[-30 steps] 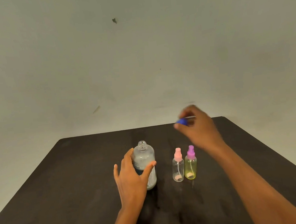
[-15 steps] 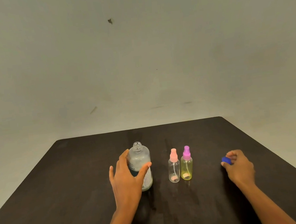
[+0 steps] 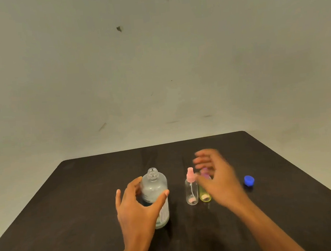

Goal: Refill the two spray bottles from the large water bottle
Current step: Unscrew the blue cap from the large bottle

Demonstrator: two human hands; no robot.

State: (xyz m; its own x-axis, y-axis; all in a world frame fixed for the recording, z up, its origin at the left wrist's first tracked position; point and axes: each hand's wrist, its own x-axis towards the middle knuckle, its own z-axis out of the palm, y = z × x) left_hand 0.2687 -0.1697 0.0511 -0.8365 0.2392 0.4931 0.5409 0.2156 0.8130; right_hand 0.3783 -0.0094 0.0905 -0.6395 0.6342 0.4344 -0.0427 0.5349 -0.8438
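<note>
The large clear water bottle (image 3: 156, 189) stands uncapped on the dark table (image 3: 83, 204). My left hand (image 3: 137, 205) is wrapped around its near side, thumb on the right. Right of it stand two small spray bottles side by side: a clear one with a pink top (image 3: 191, 189) and a yellow one with a purple top (image 3: 203, 196). My right hand (image 3: 216, 175), blurred and with fingers spread, hovers over the yellow bottle and hides most of it. The blue cap (image 3: 249, 180) lies on the table to the right.
A plain pale wall stands behind the table. The table's far edge and right edge are in view, with floor visible at the lower right corner.
My right hand set the blue cap down on the table at the right, let go, and swung left to the spray bottles. My left hand stayed on the large bottle.
</note>
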